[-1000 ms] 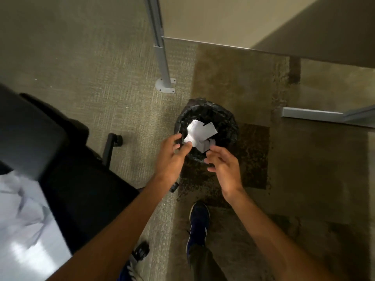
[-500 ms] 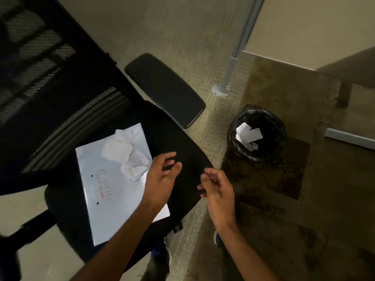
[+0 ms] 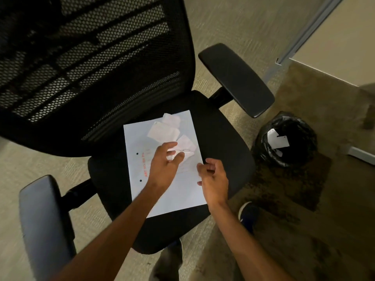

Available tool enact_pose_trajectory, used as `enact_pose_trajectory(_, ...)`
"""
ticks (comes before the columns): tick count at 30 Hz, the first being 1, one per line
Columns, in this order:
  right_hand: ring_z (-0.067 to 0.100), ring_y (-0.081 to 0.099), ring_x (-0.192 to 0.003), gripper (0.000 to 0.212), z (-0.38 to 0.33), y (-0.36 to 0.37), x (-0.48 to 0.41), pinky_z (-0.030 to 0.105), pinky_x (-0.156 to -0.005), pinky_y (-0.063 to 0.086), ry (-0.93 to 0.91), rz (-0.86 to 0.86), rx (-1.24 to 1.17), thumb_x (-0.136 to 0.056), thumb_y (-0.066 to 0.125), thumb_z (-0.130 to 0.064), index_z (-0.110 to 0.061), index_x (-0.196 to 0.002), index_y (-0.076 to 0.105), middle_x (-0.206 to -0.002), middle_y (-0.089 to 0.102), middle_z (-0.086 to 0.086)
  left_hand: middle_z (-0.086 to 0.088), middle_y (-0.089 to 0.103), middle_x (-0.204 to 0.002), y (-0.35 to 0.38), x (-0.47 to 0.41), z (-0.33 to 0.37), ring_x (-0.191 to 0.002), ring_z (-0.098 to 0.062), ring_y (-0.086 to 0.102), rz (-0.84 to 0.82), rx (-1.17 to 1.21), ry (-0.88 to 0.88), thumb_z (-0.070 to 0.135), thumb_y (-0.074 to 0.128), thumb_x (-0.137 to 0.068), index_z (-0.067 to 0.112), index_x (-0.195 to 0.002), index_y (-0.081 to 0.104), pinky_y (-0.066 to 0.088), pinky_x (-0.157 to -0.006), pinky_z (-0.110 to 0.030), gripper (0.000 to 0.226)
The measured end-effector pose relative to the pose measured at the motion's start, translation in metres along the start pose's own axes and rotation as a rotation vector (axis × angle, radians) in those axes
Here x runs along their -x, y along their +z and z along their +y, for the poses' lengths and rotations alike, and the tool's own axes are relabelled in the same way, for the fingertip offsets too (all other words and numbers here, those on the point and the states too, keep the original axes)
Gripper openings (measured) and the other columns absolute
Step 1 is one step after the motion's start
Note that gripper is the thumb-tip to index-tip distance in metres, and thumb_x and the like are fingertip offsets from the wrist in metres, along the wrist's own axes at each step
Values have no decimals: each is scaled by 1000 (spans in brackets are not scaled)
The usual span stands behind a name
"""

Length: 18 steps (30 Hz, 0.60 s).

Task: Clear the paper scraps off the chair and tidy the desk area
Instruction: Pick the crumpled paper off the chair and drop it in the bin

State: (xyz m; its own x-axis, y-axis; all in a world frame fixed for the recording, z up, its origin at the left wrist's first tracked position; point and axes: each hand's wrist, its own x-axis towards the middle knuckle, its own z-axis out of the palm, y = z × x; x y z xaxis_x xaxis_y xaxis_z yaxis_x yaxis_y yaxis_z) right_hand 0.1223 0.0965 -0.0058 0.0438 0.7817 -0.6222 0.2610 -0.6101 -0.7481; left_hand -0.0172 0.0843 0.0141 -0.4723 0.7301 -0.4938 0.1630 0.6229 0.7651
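Two hands (image 3: 164, 165) (image 3: 213, 179), paper scraps (image 3: 168, 130), chair (image 3: 223, 138)

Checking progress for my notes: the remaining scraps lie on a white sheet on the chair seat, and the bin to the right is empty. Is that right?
Not quite. The head view shows the bin already holds white scraps. The rest stands: the remaining scraps lie on the white sheet on the chair seat, with the bin on the right.

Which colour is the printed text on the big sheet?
Red, on the white sheet; seen in the head view.
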Motion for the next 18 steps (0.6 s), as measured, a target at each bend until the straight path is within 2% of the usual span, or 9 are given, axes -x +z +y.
enact_pose_trajectory(2, 18, 66, -102, 45, 3, 15, -6, 45, -88, 62, 10, 35, 22, -91, 76, -28, -21, -130, 54, -120, 62, 2, -2, 53, -143, -5, -19, -9, -118, -9, 50, 7, -35, 7, 27, 65, -97, 23, -136, 51, 39, -83, -13, 42)
enact_pose_trajectory(6, 26, 65, -110, 62, 7, 44, -15, 39, -90, 61, -42, 141, 119, -84, 83, -27, -15, -135, 49, -127, 60, 9, -6, 52, -140, -16, -68, -24, -124, -18, 53, 100, -225, 61, 29, 73, -90, 20, -139, 49, 41, -88, -16, 55)
enact_pose_trajectory(9, 31, 63, -115, 66, 6, 65, -21, 42, -90, 60, -71, 209, 188, -81, 86, -30, -10, -131, 48, -130, 57, 12, -11, 43, -148, -26, -107, -30, -136, -29, 44, 120, -417, 62, 36, 79, -83, 17, -143, 46, 42, -109, -39, 71)
enact_pose_trajectory(12, 34, 62, -118, 67, 3, 84, -28, 48, -93, 60, -26, 265, 223, -81, 86, -31, -10, -131, 48, -133, 55, 12, -14, 37, -149, -31, -134, -30, -138, -36, 40, 59, -561, 11, 44, 81, -78, 18, -147, 41, 42, -108, -52, 83)
enact_pose_trajectory(15, 36, 61, -120, 70, 0, 100, -37, 54, -92, 60, 6, 322, 289, -80, 86, -35, -12, -134, 47, -134, 55, 11, -15, 34, -151, -31, -150, -26, -140, -37, 37, -7, -588, -6, 44, 81, -79, 24, -152, 36, 44, -107, -53, 89)
enact_pose_trajectory(18, 36, 60, -122, 69, -6, 111, -46, 57, -92, 58, 38, 335, 333, -83, 83, -37, -15, -138, 47, -137, 55, 9, -15, 36, -150, -27, -153, -22, -138, -36, 40, -90, -584, 34, 39, 81, -81, 24, -151, 39, 45, -104, -45, 84)
